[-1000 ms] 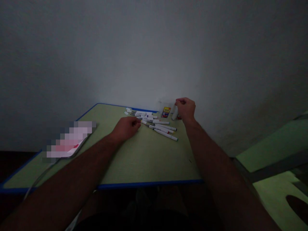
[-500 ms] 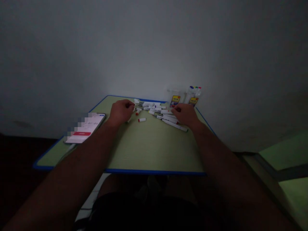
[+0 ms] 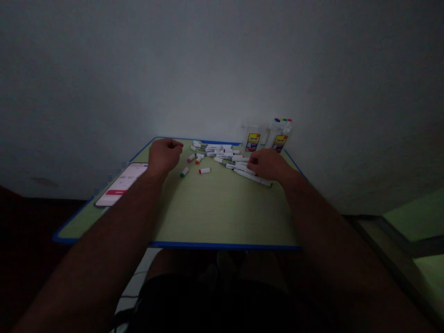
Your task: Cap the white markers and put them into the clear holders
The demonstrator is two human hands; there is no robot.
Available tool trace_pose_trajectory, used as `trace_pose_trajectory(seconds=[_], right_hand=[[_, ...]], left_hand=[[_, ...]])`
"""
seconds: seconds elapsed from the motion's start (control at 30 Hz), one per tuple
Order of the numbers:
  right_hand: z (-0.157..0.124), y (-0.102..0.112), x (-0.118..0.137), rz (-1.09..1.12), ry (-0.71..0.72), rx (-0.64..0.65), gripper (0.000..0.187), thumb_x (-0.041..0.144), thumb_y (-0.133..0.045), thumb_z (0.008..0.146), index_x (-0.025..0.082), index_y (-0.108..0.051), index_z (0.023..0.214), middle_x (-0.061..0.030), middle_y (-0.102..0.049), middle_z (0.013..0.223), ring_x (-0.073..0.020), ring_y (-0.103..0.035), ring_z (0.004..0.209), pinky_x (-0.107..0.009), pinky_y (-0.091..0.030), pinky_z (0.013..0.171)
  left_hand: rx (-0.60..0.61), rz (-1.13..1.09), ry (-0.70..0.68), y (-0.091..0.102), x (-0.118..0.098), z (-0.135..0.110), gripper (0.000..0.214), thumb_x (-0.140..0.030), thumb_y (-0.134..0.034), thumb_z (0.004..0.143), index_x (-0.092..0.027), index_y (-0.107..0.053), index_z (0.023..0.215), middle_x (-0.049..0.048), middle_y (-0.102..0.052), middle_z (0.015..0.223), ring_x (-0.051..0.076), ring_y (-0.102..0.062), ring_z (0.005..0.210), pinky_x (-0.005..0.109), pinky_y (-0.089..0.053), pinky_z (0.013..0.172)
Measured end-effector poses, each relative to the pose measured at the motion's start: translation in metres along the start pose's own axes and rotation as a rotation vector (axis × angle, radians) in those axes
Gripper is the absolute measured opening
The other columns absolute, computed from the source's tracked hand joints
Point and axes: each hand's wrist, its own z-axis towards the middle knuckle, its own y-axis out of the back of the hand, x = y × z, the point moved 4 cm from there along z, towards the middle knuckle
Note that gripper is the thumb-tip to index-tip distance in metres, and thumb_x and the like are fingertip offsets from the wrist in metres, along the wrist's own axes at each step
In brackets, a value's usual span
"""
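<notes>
My left hand (image 3: 164, 155) hovers over the left back of the table with its fingers pinched together; anything between them is too dim to make out. To its right lie loose marker caps: a green-ended one (image 3: 184, 172), a pink-ended one (image 3: 191, 158), an orange-ended one (image 3: 199, 160) and a red-ended one (image 3: 204, 170). My right hand (image 3: 266, 163) is at the right end of a pile of white markers (image 3: 222, 151), fingers curled down over several of them. Its fingertips hide what they grip. A long white marker (image 3: 255, 178) lies in front of that hand.
Against the wall stand a clear case (image 3: 252, 138) with a yellow label and a second clear case (image 3: 279, 136) with colour-tipped markers. A lit phone (image 3: 120, 187) lies on the left of the blue-edged table (image 3: 222, 217), partly behind my left forearm.
My left hand has drawn back leftward from the caps, uncovering the green-ended and pink-ended ones. My right hand stays at the markers. The view has shifted slightly.
</notes>
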Motion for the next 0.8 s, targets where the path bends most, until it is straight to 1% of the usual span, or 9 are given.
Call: trace_pose_trajectory(seconds=[0.13,0.27,0.37,0.47,0.57,0.67,0.8], right_hand=[[-0.002,0.000,0.003,0.017,0.004,0.050,0.016,0.027,-0.064,0.087,0.019,-0.078,0.087,-0.0086,-0.077,0.094,-0.0206,-0.068,0.081,-0.029,-0.045,0.069],[-0.003,-0.005,0.004,0.023,0.010,0.108,0.014,0.025,-0.065,0.085,0.021,-0.079,0.087,-0.0076,-0.078,0.096,-0.0216,-0.069,0.083,-0.030,-0.047,0.070],[-0.002,-0.007,0.004,0.043,0.032,0.132,0.014,0.024,-0.066,0.084,0.021,-0.080,0.086,-0.0071,-0.078,0.095,-0.0212,-0.069,0.083,-0.030,-0.047,0.069],[-0.002,-0.006,0.005,0.054,0.066,0.121,0.014,0.026,-0.066,0.085,0.022,-0.080,0.088,-0.0061,-0.078,0.092,-0.0199,-0.068,0.082,-0.029,-0.046,0.070],[-0.002,-0.004,0.006,0.014,0.071,0.101,0.018,0.027,-0.063,0.087,0.022,-0.081,0.090,-0.0067,-0.078,0.091,-0.0200,-0.068,0.081,-0.029,-0.045,0.070],[-0.002,-0.003,0.006,-0.011,0.053,0.115,0.019,0.028,-0.064,0.087,0.020,-0.081,0.091,-0.0074,-0.078,0.092,-0.0204,-0.068,0.081,-0.030,-0.044,0.068],[-0.002,-0.005,0.005,0.001,0.044,0.120,0.017,0.027,-0.065,0.086,0.020,-0.081,0.091,-0.0073,-0.078,0.095,-0.0204,-0.068,0.082,-0.030,-0.044,0.068]], left_hand=[[0.020,0.051,0.019,0.003,-0.004,-0.003,0.025,-0.025,-0.065,0.077,-0.017,-0.079,0.096,0.0097,-0.078,0.094,0.023,-0.069,0.080,0.035,-0.053,0.077],[0.050,0.105,0.003,0.001,-0.003,-0.003,0.022,-0.027,-0.066,0.078,-0.016,-0.080,0.091,0.0126,-0.078,0.094,0.025,-0.070,0.084,0.038,-0.053,0.080],[0.124,0.198,-0.012,-0.003,-0.003,-0.002,0.017,-0.027,-0.068,0.078,-0.018,-0.080,0.085,0.0121,-0.078,0.089,0.026,-0.070,0.084,0.038,-0.052,0.080],[0.213,0.296,-0.022,-0.007,-0.002,-0.002,0.012,-0.032,-0.072,0.076,-0.022,-0.078,0.077,0.0100,-0.076,0.079,0.027,-0.069,0.081,0.038,-0.053,0.077],[0.266,0.386,-0.038,-0.010,0.001,-0.001,0.021,-0.042,-0.075,0.076,-0.022,-0.076,0.070,0.0122,-0.075,0.079,0.028,-0.069,0.081,0.038,-0.052,0.075],[0.326,0.462,-0.049,-0.013,0.005,0.001,0.031,-0.051,-0.072,0.077,-0.021,-0.075,0.068,0.0147,-0.074,0.082,0.030,-0.069,0.080,0.039,-0.052,0.075],[0.416,0.520,-0.067,-0.017,0.008,0.002,0.029,-0.051,-0.073,0.073,-0.022,-0.074,0.069,0.0100,-0.074,0.077,0.026,-0.068,0.075,0.034,-0.050,0.072]])
